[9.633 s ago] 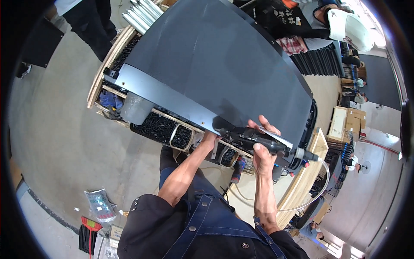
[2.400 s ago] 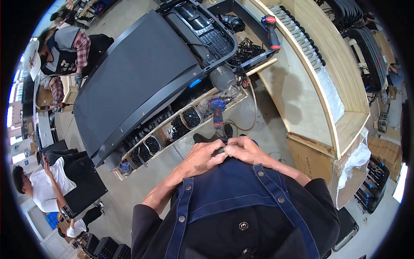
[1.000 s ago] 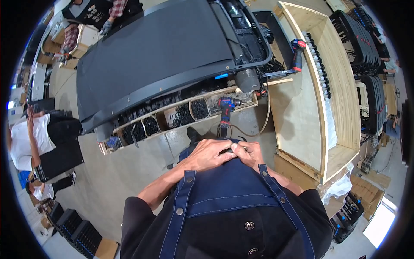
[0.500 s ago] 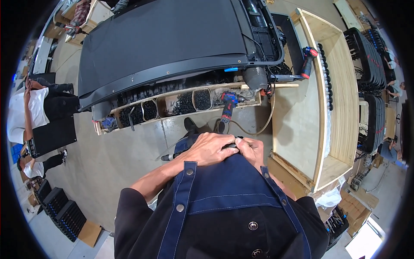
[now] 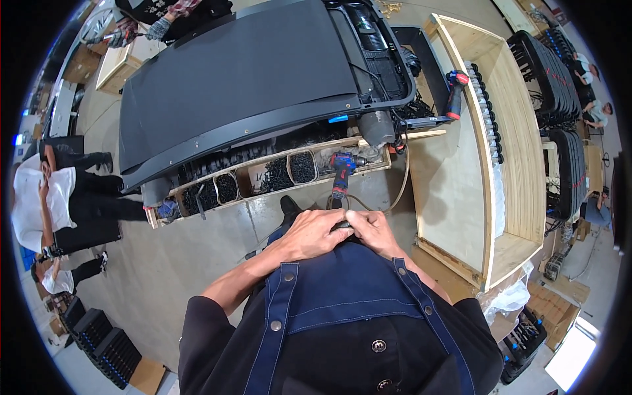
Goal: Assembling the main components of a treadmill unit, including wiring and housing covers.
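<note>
Both my hands are closed together in front of my blue apron (image 5: 355, 283). My left hand (image 5: 315, 234) curls its fingers around a small dark piece (image 5: 343, 224), mostly hidden by the fingers. My right hand (image 5: 372, 232) pinches at the same spot, its thumb and fingertips meeting those of the left. Just beyond the hands, a blue and red cordless drill (image 5: 342, 172) rests on the right part of a long wooden parts tray (image 5: 230, 205), grip toward me. The tray's compartments hold many black screws (image 5: 273, 175).
A large black panel assembly (image 5: 243, 72) lies behind the tray. To the right stands a wooden crate (image 5: 454, 197), with a second red and blue power tool (image 5: 455, 95) at its edge. A hose (image 5: 403, 187) loops beside the tray. A co-worker's gloved hand (image 5: 158, 29) is far left.
My hands stay together and have shifted slightly left and down. The surroundings have slid left in view. At the far left, a co-worker has come further into sight behind the panel.
</note>
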Demonstrator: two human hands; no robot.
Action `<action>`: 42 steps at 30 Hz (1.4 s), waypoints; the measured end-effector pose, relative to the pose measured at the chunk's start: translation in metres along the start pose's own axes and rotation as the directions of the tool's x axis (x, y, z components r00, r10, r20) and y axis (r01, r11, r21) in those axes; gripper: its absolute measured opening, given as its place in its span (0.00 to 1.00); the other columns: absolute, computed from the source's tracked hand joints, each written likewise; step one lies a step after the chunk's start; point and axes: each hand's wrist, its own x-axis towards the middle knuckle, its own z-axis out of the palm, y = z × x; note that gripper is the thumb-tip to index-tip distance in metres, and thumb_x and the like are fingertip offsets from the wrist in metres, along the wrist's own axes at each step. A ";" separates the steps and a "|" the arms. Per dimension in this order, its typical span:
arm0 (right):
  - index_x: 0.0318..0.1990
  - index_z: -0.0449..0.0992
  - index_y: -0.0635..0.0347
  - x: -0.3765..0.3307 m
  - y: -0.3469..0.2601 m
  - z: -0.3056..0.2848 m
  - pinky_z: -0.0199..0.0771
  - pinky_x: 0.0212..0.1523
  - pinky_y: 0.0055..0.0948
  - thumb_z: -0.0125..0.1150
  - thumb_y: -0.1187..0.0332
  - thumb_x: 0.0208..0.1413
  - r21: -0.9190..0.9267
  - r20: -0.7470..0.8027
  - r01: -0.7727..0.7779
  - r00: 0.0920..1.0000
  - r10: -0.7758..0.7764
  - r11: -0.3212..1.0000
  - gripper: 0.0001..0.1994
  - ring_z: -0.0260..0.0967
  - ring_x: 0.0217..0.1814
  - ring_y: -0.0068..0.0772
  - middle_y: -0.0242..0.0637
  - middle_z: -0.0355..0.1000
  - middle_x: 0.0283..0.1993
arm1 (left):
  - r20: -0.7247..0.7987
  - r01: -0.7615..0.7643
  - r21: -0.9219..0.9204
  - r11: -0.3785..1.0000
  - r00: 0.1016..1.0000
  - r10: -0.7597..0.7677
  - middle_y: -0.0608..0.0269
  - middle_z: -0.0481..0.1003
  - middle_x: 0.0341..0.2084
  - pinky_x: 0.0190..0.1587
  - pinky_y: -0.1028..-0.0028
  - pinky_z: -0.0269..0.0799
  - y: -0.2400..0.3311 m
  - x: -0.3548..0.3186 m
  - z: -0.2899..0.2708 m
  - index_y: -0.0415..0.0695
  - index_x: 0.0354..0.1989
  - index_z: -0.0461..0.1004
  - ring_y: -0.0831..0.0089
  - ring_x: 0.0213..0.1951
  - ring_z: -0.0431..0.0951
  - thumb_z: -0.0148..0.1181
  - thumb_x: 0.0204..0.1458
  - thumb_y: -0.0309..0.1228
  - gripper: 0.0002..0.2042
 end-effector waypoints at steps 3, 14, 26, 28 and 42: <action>0.27 0.78 0.63 0.003 0.003 0.000 0.59 0.26 0.23 0.60 0.54 0.67 -0.097 -0.029 -0.104 0.994 0.101 0.990 0.22 0.60 0.29 0.12 0.24 0.69 0.25 | -0.062 -0.014 -0.032 0.999 0.998 0.012 0.42 0.80 0.34 0.39 0.51 0.73 -0.001 0.000 0.004 0.38 0.39 0.73 0.42 0.38 0.79 0.58 0.59 0.37 0.13; 0.26 0.74 0.67 -0.015 0.000 0.000 0.60 0.26 0.28 0.57 0.62 0.67 -0.060 -0.104 0.034 0.994 -0.040 0.998 0.19 0.59 0.27 0.17 0.28 0.66 0.22 | 0.044 0.044 -0.167 0.985 0.998 -0.037 0.47 0.80 0.32 0.37 0.55 0.71 0.017 0.010 -0.003 0.41 0.38 0.76 0.45 0.36 0.79 0.58 0.60 0.42 0.15; 0.23 0.74 0.66 -0.005 0.001 0.002 0.55 0.23 0.26 0.56 0.65 0.64 -0.054 -0.164 -0.014 0.986 0.005 0.998 0.18 0.57 0.25 0.14 0.25 0.65 0.21 | -0.094 0.091 -0.066 0.994 0.991 -0.097 0.49 0.80 0.31 0.35 0.53 0.71 0.013 0.002 0.005 0.44 0.41 0.77 0.46 0.34 0.79 0.58 0.59 0.44 0.15; 0.23 0.73 0.66 0.003 -0.003 -0.002 0.55 0.24 0.26 0.56 0.65 0.64 -0.125 -0.145 0.036 0.988 -0.055 0.991 0.18 0.56 0.25 0.14 0.24 0.65 0.21 | -0.102 0.064 -0.067 0.996 0.992 -0.071 0.49 0.80 0.30 0.35 0.53 0.71 0.012 0.002 0.002 0.45 0.41 0.78 0.46 0.34 0.79 0.59 0.59 0.43 0.14; 0.35 0.81 0.60 -0.022 -0.046 -0.077 0.67 0.29 0.27 0.64 0.57 0.62 0.430 -0.318 0.092 0.946 0.055 0.898 0.14 0.69 0.26 0.24 0.28 0.75 0.26 | -0.083 0.205 -0.052 0.977 0.974 -0.209 0.49 0.81 0.35 0.41 0.56 0.74 -0.015 -0.020 -0.015 0.45 0.45 0.78 0.47 0.38 0.81 0.62 0.57 0.44 0.16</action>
